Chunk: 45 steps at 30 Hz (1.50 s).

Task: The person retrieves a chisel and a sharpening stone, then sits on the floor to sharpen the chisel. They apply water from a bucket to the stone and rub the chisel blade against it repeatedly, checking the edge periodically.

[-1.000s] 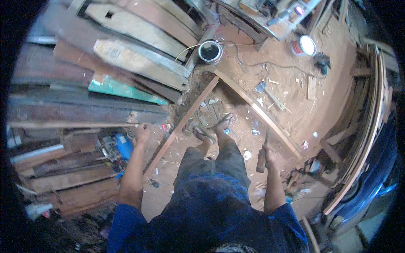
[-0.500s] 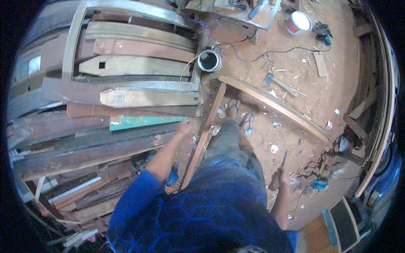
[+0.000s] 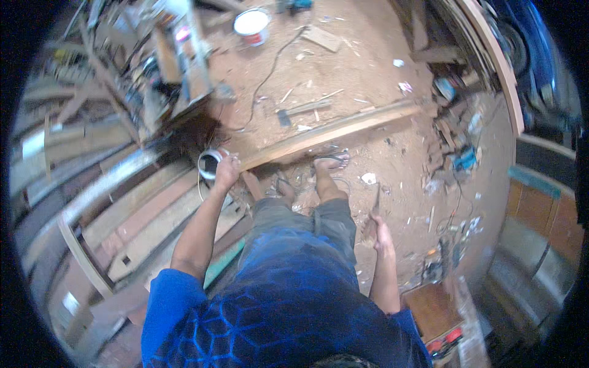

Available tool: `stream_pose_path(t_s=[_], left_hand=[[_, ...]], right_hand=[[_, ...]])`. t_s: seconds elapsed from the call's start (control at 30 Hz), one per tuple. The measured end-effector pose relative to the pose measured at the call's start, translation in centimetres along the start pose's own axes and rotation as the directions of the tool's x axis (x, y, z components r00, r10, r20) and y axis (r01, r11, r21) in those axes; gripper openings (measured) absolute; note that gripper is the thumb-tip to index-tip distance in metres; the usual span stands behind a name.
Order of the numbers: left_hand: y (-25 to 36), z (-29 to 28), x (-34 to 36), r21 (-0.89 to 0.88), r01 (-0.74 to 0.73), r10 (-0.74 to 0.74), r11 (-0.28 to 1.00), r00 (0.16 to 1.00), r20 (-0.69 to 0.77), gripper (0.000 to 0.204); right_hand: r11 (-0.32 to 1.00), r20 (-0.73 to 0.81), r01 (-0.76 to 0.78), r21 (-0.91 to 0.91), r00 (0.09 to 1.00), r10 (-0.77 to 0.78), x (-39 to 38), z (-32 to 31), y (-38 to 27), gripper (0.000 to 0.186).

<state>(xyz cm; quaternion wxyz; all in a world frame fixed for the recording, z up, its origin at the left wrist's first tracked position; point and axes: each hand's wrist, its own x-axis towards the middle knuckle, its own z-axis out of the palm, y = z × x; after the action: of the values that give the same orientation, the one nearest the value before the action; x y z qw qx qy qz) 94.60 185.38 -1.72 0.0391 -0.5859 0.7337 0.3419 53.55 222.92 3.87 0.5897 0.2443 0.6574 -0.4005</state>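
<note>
The right hand [image 3: 381, 232] hangs by the hip, closed on one dark tool [image 3: 372, 211], seemingly a hammer, though its head is blurred. The left hand [image 3: 226, 172] reaches out, fingers closed on the near end of one long plank [image 3: 331, 131] lying across the dirt floor [image 3: 368, 73] before two sandalled feet. The plank looks not yet lifted or worked. Farther off stand two cans: one dark [image 3: 210, 163], one white-topped [image 3: 251, 24].

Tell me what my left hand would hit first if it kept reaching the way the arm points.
Probably the near end of the long plank; the left hand is already at it, with the round can just beside. Depth is unclear.
</note>
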Motion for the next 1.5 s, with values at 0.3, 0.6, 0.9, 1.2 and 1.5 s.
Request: stream_pose_path(t_s=[0.3,0.6,0.9,1.2,1.5], left_hand=[[40.0,6.3,5.8,-0.058,-0.848,0.782,0.527,0.457,0.424,0.068],[49.7,10.1,17.2,-0.155,-0.912,0.772,0.381,0.221,0.595,0.051],[52.1,19.6,43.3,-0.379,-0.625,0.720,0.683,0.487,0.494,0.022],[41.5,32.3,57.3,-0.397,-0.341,0.512,0.852,0.698,0.500,0.016],[43.3,37.2,64.8,-0.232,-0.273,0.348,0.934,0.844,0.409,0.029]], right_hand=[[0.999,0.413,0.033,-0.033,0.911,-0.016,3.4,3.6,-16.3,0.038],[0.931,0.405,0.043,0.362,0.893,-0.198,1.4,5.2,-27.3,0.045],[0.658,-0.042,0.469,-0.589,0.795,-0.605,24.0,9.3,-25.3,0.030],[-0.097,0.580,0.701,-0.706,0.494,-0.648,60.0,31.2,-23.4,0.023],[-0.447,0.693,0.580,-0.681,0.707,-0.137,70.1,32.3,-27.0,0.022]])
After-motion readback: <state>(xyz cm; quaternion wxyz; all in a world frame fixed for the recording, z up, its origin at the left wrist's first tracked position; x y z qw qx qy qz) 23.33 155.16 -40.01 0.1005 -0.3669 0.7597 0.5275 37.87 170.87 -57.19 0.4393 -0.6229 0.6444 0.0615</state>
